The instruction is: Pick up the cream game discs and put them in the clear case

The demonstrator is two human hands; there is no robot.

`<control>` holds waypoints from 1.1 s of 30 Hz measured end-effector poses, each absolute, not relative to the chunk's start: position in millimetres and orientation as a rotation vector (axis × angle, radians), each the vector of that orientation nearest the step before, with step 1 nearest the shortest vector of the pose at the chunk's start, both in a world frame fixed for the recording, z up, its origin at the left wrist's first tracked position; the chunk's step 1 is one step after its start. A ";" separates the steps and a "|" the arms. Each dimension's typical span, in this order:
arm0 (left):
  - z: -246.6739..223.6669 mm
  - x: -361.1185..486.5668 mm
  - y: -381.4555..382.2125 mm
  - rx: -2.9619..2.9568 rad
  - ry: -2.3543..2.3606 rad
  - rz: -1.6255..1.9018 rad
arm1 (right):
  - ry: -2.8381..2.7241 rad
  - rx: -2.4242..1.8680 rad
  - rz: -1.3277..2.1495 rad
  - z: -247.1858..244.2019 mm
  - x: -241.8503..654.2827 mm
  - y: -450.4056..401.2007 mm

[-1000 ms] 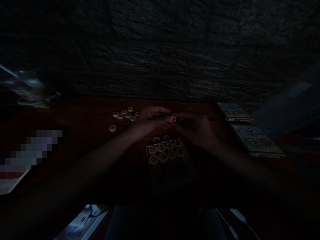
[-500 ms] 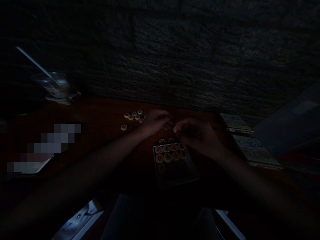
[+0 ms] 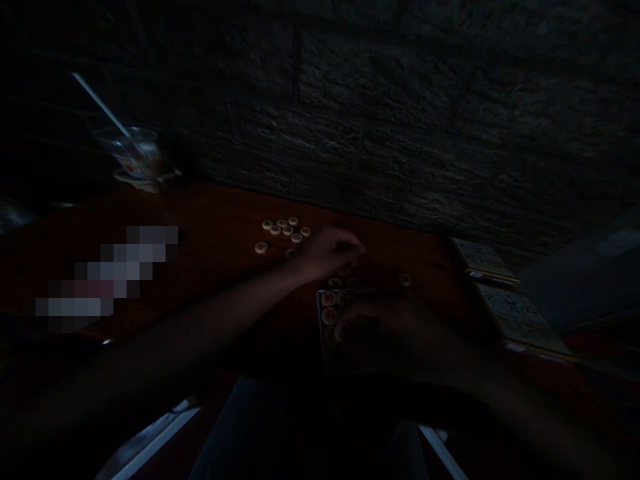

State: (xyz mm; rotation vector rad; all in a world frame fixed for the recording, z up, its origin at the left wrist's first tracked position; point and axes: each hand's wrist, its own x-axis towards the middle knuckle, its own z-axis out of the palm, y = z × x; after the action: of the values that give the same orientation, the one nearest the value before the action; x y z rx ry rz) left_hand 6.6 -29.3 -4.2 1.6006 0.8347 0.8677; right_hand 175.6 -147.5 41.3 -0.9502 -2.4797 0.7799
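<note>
Rough stone wall (image 3: 330, 147) backs a dim wooden table (image 3: 215, 213). Xiangqi pieces (image 3: 329, 298) sit in a shallow box (image 3: 321, 330) under and beside the right hand (image 3: 383, 323); whether its bent fingers grip one, I can't tell. They look light, hard and smooth, best pinched by the rim. Just beyond that grip, the left hand (image 3: 327, 255) curls, contents unclear; loose discs (image 3: 287, 231) lie past it, near a straw cup (image 3: 140, 155).

Wall: rough blocks (image 3: 320, 120) rising ahead of you
Table: reddish-brown wood (image 3: 215, 207) against it
Light: very dim (your lower edge is nearly black)
</note>
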 end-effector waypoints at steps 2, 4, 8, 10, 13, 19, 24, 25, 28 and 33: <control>-5.8 7.1 -30.3 1.667 0.818 0.895 | -2.536 -0.923 0.691 38.2 171.1 -149.0; -6.6 7.3 -29.8 1.714 0.808 0.905 | -2.554 -0.929 0.624 35.3 167.9 -150.4; -9.8 6.4 -26.8 1.744 0.779 0.897 | -2.550 -0.925 0.540 31.1 166.1 -151.3; -11.3 5.8 -25.5 1.762 0.775 0.909 | -2.558 -0.898 0.509 29.1 166.8 -150.3; -11.9 6.0 -25.0 1.757 0.770 0.896 | -2.555 -0.862 0.491 25.6 167.6 -148.3; -9.1 7.4 -26.5 1.682 0.794 0.885 | -2.531 -0.874 0.507 26.0 166.4 -151.3; -5.0 8.7 -25.1 1.618 0.799 0.945 | -2.359 -0.943 0.644 35.4 180.7 -141.8; -3.8 9.3 -23.9 1.594 0.809 0.973 | -2.283 -1.013 0.612 35.6 185.9 -135.4; 1.5 11.2 -17.3 1.474 0.865 1.072 | -1.989 -1.166 0.435 28.2 202.2 -109.4; 16.3 8.5 6.8 1.218 1.003 1.302 | -1.817 -1.272 0.348 0.5 218.9 -72.2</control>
State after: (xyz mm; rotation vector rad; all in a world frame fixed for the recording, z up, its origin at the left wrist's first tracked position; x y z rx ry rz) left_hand 8.5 6.8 16.3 1.2183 1.0032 1.3017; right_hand 218.9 -72.2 0.5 -1.2723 -1.8170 0.3484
